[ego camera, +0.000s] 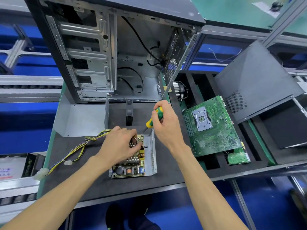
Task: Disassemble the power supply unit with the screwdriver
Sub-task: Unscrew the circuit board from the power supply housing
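Power supply unit (132,156) lies on the counter (166,171) directly beneath both hands, its cover already off and its circuit board exposed in the open metal tray; its long axis runs from the person's body away toward the empty computer case (108,52) beyond the hands. Left hand (119,146) sits on top of the board's far half, fingers curled down among the components, though what exactly they pinch cannot be told; right hand (164,122) is just beside it to the right and a little farther out, gripping the screwdriver (155,117) by its green and yellow handle. Its shaft slants down and leftward, the tip close to the unit's far right corner; whether it sits in a screw is not visible. That corner seems the next target, nearer the right hand; the unit's bundle of wires (79,150) trails off past the left hand.
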A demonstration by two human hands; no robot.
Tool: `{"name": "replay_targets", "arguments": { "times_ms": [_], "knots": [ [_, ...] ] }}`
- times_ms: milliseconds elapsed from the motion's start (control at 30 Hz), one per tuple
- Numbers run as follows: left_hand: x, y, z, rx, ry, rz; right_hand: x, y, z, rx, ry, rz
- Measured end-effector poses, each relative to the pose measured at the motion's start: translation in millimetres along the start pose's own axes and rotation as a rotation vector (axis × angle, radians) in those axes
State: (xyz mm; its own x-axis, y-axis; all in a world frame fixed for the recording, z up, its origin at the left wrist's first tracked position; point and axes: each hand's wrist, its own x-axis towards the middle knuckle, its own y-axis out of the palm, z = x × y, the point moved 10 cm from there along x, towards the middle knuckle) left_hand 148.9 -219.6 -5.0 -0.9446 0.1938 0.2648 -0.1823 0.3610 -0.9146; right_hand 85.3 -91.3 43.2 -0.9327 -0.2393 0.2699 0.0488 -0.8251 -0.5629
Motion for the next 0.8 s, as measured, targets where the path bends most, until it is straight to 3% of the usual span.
{"name": "replay_targets", "arguments": {
  "times_ms": [800],
  "knots": [
    [-1.7, 7.2, 9.1, 0.011, -0.041, 0.007, -0.2, 19.4, 17.6, -0.099, -0.045, 0.137]
  ]
}}
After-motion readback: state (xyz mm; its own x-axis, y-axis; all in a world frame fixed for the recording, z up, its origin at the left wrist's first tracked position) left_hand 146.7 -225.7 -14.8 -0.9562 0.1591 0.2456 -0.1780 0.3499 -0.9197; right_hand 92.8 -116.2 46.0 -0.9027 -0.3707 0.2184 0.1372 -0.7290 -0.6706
